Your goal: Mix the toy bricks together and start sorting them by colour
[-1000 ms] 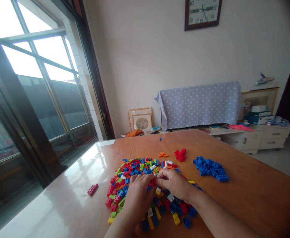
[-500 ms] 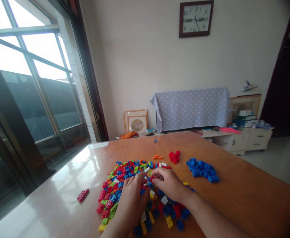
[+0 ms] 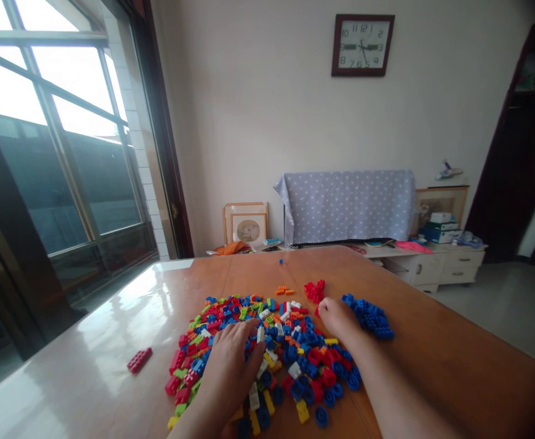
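A large heap of mixed toy building bricks (image 3: 290,350) in red, blue, green, yellow, white and orange spreads over the table. Across its left part lies my left hand (image 3: 233,356), thumb apart from the fingers; a white brick (image 3: 260,335) shows in the gap, apparently not gripped. My right hand (image 3: 338,316) is beyond the heap's right edge, fingers closed on a red brick (image 3: 316,311) that shows only in part at the fingertips. Just past it sits a small cluster of red bricks (image 3: 315,291). A pile of blue bricks (image 3: 370,317) is right of that hand.
On the brown table (image 3: 432,360), a few orange bricks (image 3: 284,291) lie behind the heap. One long pinkish-red brick (image 3: 140,360) rests alone at the left. A tiny blue piece (image 3: 280,261) is near the far edge. Beyond stands a low white cabinet (image 3: 450,268).
My right hand has moved from the heap outward to the right, toward the red cluster, carrying a red brick. My left hand stays over the heap. The view has shifted slightly.
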`<state>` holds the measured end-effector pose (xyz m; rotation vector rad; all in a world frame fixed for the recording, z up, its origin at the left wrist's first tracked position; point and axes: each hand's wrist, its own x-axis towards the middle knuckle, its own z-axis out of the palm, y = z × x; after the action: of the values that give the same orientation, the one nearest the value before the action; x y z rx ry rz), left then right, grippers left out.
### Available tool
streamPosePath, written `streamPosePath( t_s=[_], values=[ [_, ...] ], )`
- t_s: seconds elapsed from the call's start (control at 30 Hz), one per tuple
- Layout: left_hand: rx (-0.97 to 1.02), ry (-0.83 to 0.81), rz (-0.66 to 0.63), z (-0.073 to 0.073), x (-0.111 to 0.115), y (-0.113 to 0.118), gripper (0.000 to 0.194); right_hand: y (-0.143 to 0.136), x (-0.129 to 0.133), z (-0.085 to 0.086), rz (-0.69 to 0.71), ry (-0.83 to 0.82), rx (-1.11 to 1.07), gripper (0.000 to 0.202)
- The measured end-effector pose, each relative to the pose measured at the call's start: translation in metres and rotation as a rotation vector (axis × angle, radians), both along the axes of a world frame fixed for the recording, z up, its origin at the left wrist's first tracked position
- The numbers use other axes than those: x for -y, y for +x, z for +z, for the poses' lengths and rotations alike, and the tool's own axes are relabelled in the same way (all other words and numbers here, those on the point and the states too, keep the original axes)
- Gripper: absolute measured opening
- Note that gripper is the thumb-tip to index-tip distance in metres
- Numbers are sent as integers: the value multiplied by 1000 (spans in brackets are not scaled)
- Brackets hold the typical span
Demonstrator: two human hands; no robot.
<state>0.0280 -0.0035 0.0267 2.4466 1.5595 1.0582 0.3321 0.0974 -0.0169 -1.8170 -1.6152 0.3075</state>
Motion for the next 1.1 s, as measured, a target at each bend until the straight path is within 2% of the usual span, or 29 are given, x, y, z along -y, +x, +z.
streamPosePath(
  t_s=[0.07, 0.17, 0.43, 0.67, 0.87, 1.1],
  values=[
    [-3, 0, 4, 0, -1, -1, 29, 3, -1, 1, -30, 9, -16, 12],
    [-9, -10, 15, 1, -1, -2, 29, 6, -3, 0, -61, 26, -70, 20],
    [-7, -21, 45, 4, -2, -6, 32, -3, -11, -13, 7, -31, -283, 20],
    [0, -19, 51, 4, -2, -8, 32, -5, -12, -14, 40, -60, -443, 29],
    [21, -5, 69, 4, -2, -9, 31, -1, -13, -15, -11, -28, -471, 26],
    [34, -42, 85, 2, -5, -16, 30, -2, -9, -9, 16, -11, -468, 26]
  ],
)
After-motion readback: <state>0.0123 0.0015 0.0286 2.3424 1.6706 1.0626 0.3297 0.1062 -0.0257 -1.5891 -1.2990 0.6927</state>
